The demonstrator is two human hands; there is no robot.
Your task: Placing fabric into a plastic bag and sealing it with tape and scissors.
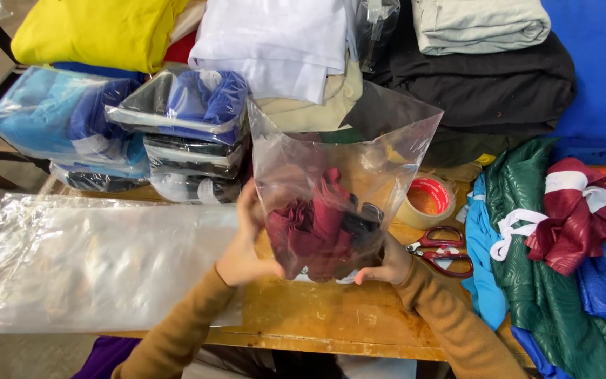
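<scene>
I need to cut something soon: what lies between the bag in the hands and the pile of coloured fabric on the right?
In the head view, red-handled scissors and a tape roll lie on the wooden table between them.

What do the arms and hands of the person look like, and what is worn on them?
Both arms wear long sleeves of a mustard-brown, soft-looking fabric that reach the wrists. The left hand and the right hand are bare: no gloves show, and no rings, watch or markings are visible from this view. The sleeves are plain, without print or stripes.
</scene>
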